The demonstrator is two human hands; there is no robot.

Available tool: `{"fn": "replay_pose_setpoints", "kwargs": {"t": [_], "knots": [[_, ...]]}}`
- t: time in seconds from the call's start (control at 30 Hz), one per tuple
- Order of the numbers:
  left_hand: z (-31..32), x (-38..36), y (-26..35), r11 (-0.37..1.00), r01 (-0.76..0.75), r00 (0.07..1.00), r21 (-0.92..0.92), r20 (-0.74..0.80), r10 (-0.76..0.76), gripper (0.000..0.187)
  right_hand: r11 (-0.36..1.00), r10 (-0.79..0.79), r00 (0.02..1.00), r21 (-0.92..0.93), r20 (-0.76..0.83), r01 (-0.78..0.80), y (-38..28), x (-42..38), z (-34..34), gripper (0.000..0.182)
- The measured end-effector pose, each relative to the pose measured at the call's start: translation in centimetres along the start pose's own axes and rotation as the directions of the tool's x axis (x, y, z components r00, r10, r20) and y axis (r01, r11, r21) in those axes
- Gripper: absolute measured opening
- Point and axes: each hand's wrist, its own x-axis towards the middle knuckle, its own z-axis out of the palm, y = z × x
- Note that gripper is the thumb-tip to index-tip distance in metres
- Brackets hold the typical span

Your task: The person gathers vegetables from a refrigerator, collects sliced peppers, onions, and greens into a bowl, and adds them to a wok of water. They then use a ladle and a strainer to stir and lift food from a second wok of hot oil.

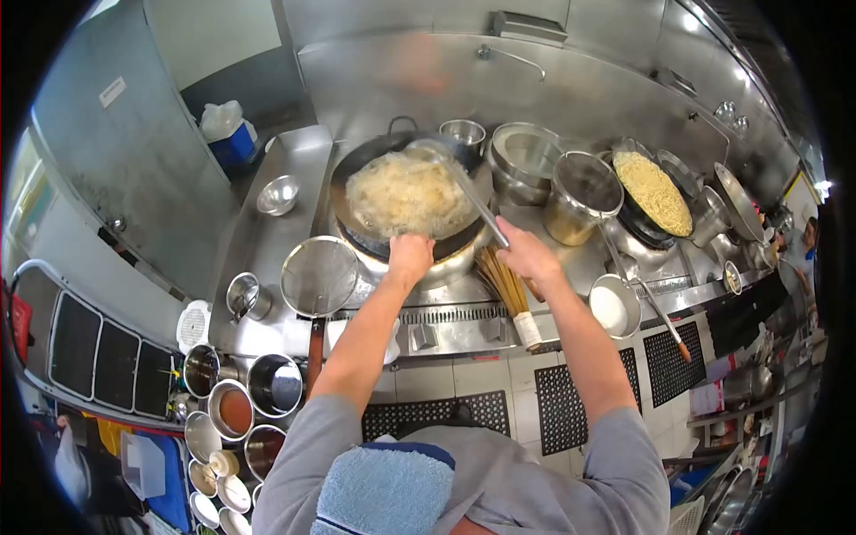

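My left hand is closed at the near rim of a large black wok, its fingers partly hidden. Pale, golden food bubbles or froths inside the wok. In my right hand is the long metal handle of a ladle. The ladle's blurred round head lies over the food at the wok's far right side. Just below my right hand, a bamboo wok brush with a white-wrapped end leans on the stove. A round mesh strainer with a wooden handle rests left of the wok.
To the right stand a deep steel pot, a second wok heaped with noodles, and a pan of white contents beside a long-handled ladle. Several sauce containers crowd the lower left. A steel bowl sits on the left counter.
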Motion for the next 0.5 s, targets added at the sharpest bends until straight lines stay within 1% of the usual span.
{"fn": "replay_pose_setpoints", "kwargs": {"t": [0.07,0.1,0.2,0.23,0.33,0.37,0.43,0.5], "knots": [[-1.0,-0.3,0.5,0.998,-0.064,0.993,-0.029,-0.098,0.061,0.023,0.993,-0.106,0.993,-0.061,-0.055,0.103,0.7,0.8,1.2,0.066],[-0.6,-0.1,0.2,0.995,-0.078,0.993,-0.058,-0.096,0.072,0.025,0.997,-0.026,0.999,-0.07,0.019,0.027,0.0,1.0,0.9,0.067],[0.7,0.1,-1.1,0.999,-0.002,1.0,-0.036,0.009,0.002,0.025,0.991,-0.082,0.997,-0.105,0.007,0.083,0.6,1.1,1.6,0.068],[1.0,0.3,-1.3,1.0,0.019,0.999,-0.012,0.045,-0.018,0.024,0.994,-0.013,0.997,-0.11,0.074,0.022,0.8,0.5,1.2,0.07],[-0.1,-0.2,-0.4,0.997,-0.074,0.995,-0.031,-0.071,0.071,0.024,0.976,0.007,0.991,-0.216,0.132,0.022,1.1,-2.2,-0.9,0.07],[-0.1,0.0,-0.4,0.997,-0.072,0.995,-0.025,-0.064,0.07,0.024,0.977,-0.043,0.992,-0.204,0.115,0.066,1.6,-2.2,-1.7,0.07],[1.1,-0.3,-0.8,1.0,-0.015,1.0,-0.012,0.007,0.015,0.023,0.975,-0.12,0.986,-0.172,0.12,0.139,2.5,-4.0,-2.0,0.072],[1.2,0.4,-0.9,1.0,0.023,0.999,0.018,0.044,-0.023,0.023,0.977,-0.014,0.987,-0.208,0.158,0.047,0.8,-4.9,-2.6,0.073]]}}
